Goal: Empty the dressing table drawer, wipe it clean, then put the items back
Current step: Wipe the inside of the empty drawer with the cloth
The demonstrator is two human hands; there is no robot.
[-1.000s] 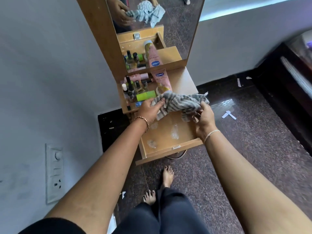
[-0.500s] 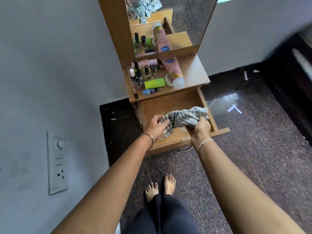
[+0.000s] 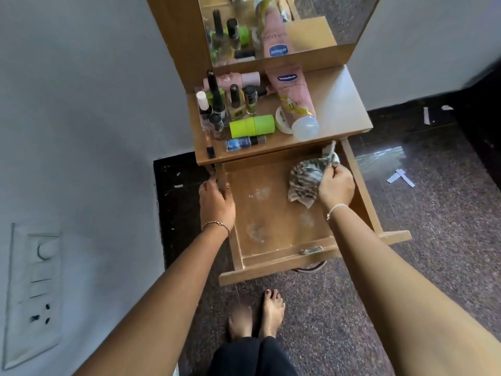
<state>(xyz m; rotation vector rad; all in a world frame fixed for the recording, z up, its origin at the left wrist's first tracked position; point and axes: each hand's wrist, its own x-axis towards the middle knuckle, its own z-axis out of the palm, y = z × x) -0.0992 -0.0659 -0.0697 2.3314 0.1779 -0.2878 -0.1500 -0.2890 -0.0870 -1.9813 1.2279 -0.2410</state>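
The wooden drawer (image 3: 271, 248) of the dressing table is pulled out, with nothing lying in it and pale smudges on its bottom. My right hand (image 3: 336, 187) grips a bunched grey striped cloth (image 3: 309, 177) inside the drawer near its back right corner. My left hand (image 3: 217, 202) holds the drawer's left side wall, fingers curled over the top edge. On the tabletop (image 3: 341, 109) above stand several nail polish bottles (image 3: 233, 104), a green tube (image 3: 252, 126), a pink lotion tube (image 3: 295, 101) and a small blue bottle (image 3: 241, 143).
A mirror (image 3: 271, 25) rises behind the tabletop and reflects the bottles. A grey wall with a switch panel (image 3: 35, 291) is on the left. Dark speckled floor lies all round, with my bare feet (image 3: 257, 316) below the drawer front and paper scraps (image 3: 401, 179) to the right.
My left hand let go of the cloth and moved to the drawer's left wall. My right hand carried the cloth down into the drawer toward its back right. The view moved closer.
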